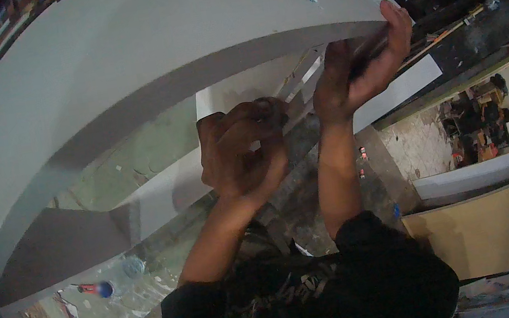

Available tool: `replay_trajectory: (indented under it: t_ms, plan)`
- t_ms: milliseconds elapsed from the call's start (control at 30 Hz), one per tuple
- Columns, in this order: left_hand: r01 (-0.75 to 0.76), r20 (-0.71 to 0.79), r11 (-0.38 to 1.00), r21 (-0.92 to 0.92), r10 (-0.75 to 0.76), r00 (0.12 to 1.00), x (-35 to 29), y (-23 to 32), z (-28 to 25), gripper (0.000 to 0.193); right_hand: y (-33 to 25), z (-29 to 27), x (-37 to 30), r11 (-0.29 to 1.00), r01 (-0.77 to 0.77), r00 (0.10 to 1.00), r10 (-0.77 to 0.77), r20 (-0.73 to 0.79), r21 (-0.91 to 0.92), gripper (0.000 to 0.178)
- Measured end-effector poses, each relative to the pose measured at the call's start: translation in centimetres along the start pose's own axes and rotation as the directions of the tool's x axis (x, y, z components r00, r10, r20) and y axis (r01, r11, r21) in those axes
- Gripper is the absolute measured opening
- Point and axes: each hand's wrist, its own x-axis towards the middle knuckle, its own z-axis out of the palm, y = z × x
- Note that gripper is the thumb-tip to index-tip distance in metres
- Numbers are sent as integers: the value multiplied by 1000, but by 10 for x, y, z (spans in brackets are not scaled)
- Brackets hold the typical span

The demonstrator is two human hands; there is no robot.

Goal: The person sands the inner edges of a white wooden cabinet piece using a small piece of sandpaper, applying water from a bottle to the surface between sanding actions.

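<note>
A large white board (181, 22) spans the upper part of the head view, its grey edge curved by the lens. My right hand (370, 72) is at the board's right corner, the thumb under the edge and the fingers bent up round the end. Below the edge, my left hand (240, 151) is closed, with its fingers curled round something dark that I cannot make out. Behind that hand a white upright panel (178, 174) runs down to the left, meeting a grey panel (63, 243) under the board.
A tool with red on its handle and a blue round end (96, 289) lies on the floor at lower left, near a clear round container (133, 266). At right are a tan board (485, 226), a white strip (405, 87) and a pile of dark odds and ends (482, 121).
</note>
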Motion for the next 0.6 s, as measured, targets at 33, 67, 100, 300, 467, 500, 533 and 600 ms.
replay_trajectory:
  t_ms: [33,67,100,300,467,500,533,600]
  plan:
    - [-23,-24,1000,-13,23,999,1,-3,1,36,0,0,1,1000,17,1000,-17,13,-15,65]
    - [-56,-62,996,-69,51,997,3,-5,2,36,0,1,1,999,35,999,-34,25,-30,65]
    - [-90,-103,989,-121,78,992,11,-6,5,36,-2,2,1,1000,6,1000,-6,14,-13,65]
    - [-186,-133,976,-110,171,976,38,-3,18,40,-4,3,3,998,-49,999,49,-6,28,65]
    - [11,66,991,136,-20,998,6,5,-7,39,-3,-4,5,996,43,998,-40,46,-74,64]
    - [-8,48,992,129,1,999,2,3,-8,39,-2,-2,3,999,22,1000,-22,22,-28,63]
    - [-26,30,992,122,23,999,1,1,-7,39,0,2,1,1000,2,1000,-2,0,18,63]
    - [-113,-50,993,-26,112,992,13,-9,2,39,-1,6,-2,999,-21,1000,21,-8,46,62]
